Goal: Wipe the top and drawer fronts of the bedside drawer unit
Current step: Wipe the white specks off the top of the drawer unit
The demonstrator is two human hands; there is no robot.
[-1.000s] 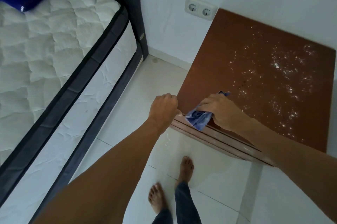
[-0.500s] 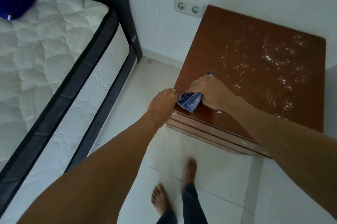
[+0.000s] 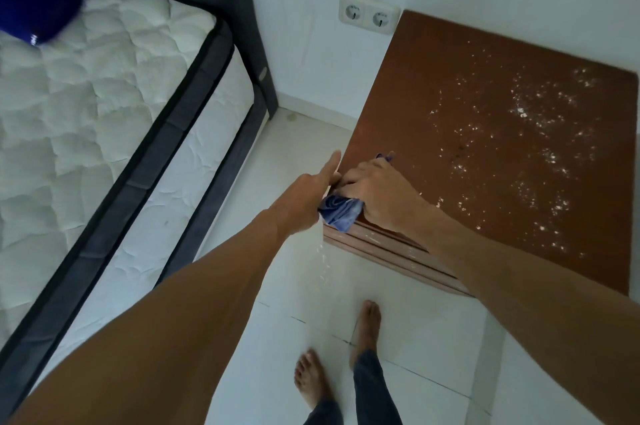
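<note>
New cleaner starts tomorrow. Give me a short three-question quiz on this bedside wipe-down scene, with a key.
1. True or false: the right hand presses a blue cloth at the front-left corner of the drawer unit's top.
2. Where do most white specks lie? A) by the cloth B) on the right and middle of the top C) on the mattress
3. Fill in: the left hand is open beside the unit's ____ edge.

Key: 1 true; 2 B; 3 left
</note>
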